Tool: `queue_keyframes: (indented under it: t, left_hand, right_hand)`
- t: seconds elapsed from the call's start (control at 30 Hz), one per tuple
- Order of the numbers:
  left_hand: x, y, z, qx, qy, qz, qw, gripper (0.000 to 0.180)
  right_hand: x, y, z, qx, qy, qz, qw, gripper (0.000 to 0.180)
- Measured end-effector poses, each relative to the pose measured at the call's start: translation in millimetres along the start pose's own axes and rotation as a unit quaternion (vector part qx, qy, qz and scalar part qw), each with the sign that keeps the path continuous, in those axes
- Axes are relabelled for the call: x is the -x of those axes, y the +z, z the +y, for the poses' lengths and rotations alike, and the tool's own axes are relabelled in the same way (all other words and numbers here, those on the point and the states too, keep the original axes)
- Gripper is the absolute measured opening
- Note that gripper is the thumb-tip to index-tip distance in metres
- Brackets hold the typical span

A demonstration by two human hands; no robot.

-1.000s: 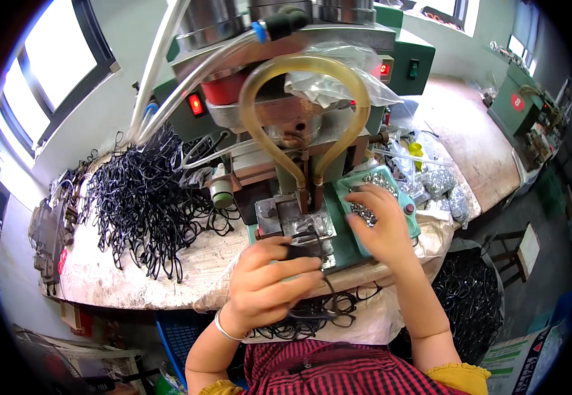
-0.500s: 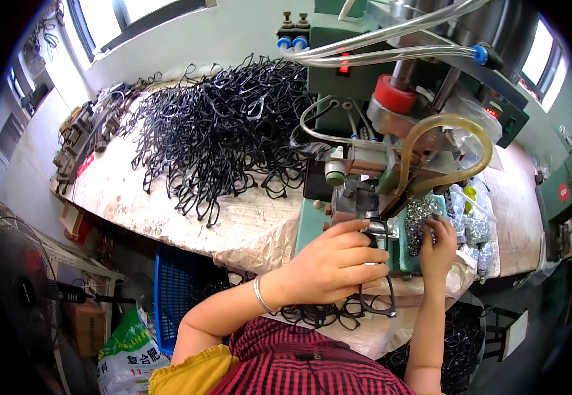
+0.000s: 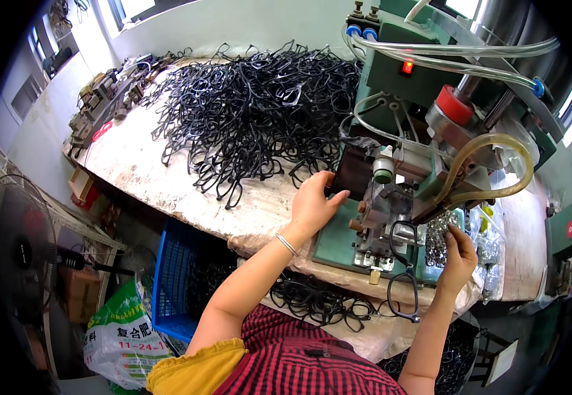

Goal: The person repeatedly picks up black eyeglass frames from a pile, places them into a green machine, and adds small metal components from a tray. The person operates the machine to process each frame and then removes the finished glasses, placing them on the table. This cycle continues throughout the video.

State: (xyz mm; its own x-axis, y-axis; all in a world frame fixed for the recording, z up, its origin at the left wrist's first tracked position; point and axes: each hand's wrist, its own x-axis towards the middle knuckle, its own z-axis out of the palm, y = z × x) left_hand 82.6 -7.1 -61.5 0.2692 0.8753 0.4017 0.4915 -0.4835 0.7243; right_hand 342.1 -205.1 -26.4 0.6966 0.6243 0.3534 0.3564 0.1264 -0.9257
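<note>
A black eyeglass frame (image 3: 410, 268) sits at the working end of a green press (image 3: 338, 240), one rim by the metal fixture (image 3: 381, 214) and the other hanging over the front edge. My left hand (image 3: 313, 207) is at the left of that fixture, beside a dark plate (image 3: 353, 172). Its thumb and forefinger are apart, with nothing seen between them. My right hand (image 3: 460, 260) is at the right edge of a tray of small shiny metal parts (image 3: 438, 238). Its fingers are drawn together, and whatever is at their tips is too small to make out.
A large heap of black eyeglass frames (image 3: 253, 112) covers the back of the table. More frames (image 3: 319, 299) lie along the front edge, above my lap. A blue crate (image 3: 167, 283) stands below at left. A yellowish hose (image 3: 526, 158) loops over the tray; bagged parts (image 3: 491, 253) lie to its right.
My left hand has let go of the eyeglass frame and moved left to the press's side. The frame stays at the fixture. My right hand remains by the metal parts. The view has shifted.
</note>
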Motion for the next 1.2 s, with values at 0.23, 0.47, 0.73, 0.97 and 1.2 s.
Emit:
queue_keyframes:
  t: [0.23, 0.47, 0.73, 0.97, 1.2]
  left_hand:
    - [1.6, -11.4, 17.9, -0.051, -0.049, 0.018, 0.997, 0.054]
    - [-3.9, -121.3, -21.0, -0.134, 0.058, 0.227, 0.963, 0.019]
    - [-22.7, -102.7, -60.6, -0.387, -0.011, 0.103, 0.916, 0.022]
    - [1.3, -114.8, -44.2, -0.159, 0.037, 0.154, 0.975, 0.012]
    - [32.5, -146.2, 66.2, 0.275, 0.132, 0.195, 0.932, 0.023]
  right_hand:
    - [0.5, -0.9, -14.5, 0.002, 0.078, -0.015, 0.997, 0.021]
    - [40.7, -52.7, 4.7, 0.109, 0.015, 0.054, 0.992, 0.015]
    - [0.1, 55.4, -85.6, -0.028, -0.032, -0.075, 0.996, 0.025]
    - [7.6, 68.1, -75.0, -0.203, 0.038, -0.053, 0.977, 0.053]
    - [17.2, 68.7, -101.9, -0.276, 0.079, -0.09, 0.954, 0.066]
